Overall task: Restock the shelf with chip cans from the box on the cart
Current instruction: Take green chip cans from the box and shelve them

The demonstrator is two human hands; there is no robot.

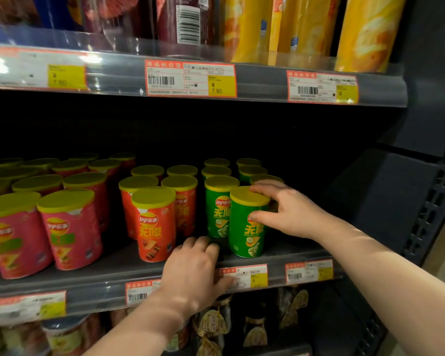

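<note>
Left hand [193, 273] rests on the shelf lip [100, 286], fingers loosely bent, holding nothing. Right hand [290, 211] grips the green Lay's can [247, 237], thumb on its front and fingers over the lid. The can stands upright at the front of the green row [220, 201].

Step looks like seating or facing the can. Next move likely: let go and fetch another. Box and cart are out of view.

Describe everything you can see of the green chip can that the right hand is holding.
The green chip can is a short cylinder, cardboard by its look, with a yellow lid, a red logo half hidden by the thumb, yellow characters and chip pictures. It stands upright near the front edge of the shelf, first in the right green row. The right hand grips it, fingers on the lid.
</note>
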